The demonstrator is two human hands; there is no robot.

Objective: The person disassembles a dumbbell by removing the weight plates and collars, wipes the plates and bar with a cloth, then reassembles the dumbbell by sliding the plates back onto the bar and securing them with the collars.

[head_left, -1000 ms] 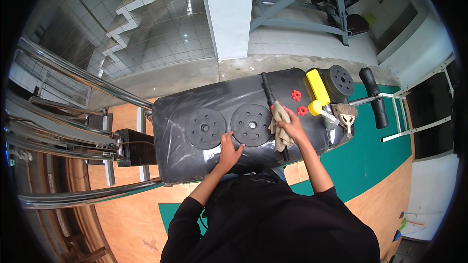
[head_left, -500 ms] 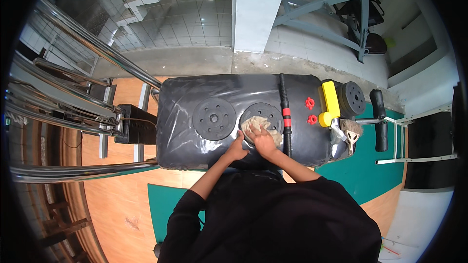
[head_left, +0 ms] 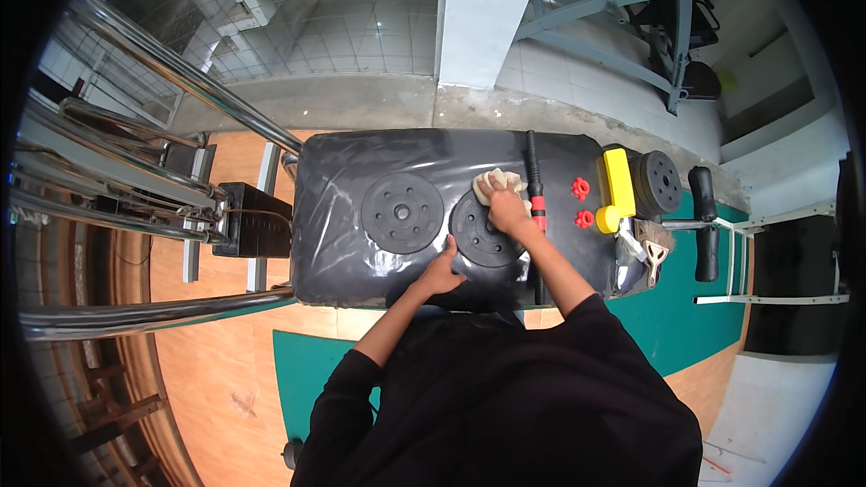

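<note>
Cloth [head_left: 511, 181] has moved to the upper edge of the weight plate [head_left: 479, 242], right of centre; black tabletop [head_left: 329, 207] spans mid-frame; left hand [head_left: 439, 273], loosely spread by the plate's left rim, should steady it; right hand [head_left: 508, 210], grip bunched around cloth, needs even pressure.

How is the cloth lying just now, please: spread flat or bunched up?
Bunched up: the cloth shows crumpled folds under the right hand, at the far edge of the right-hand weight plate.
</note>
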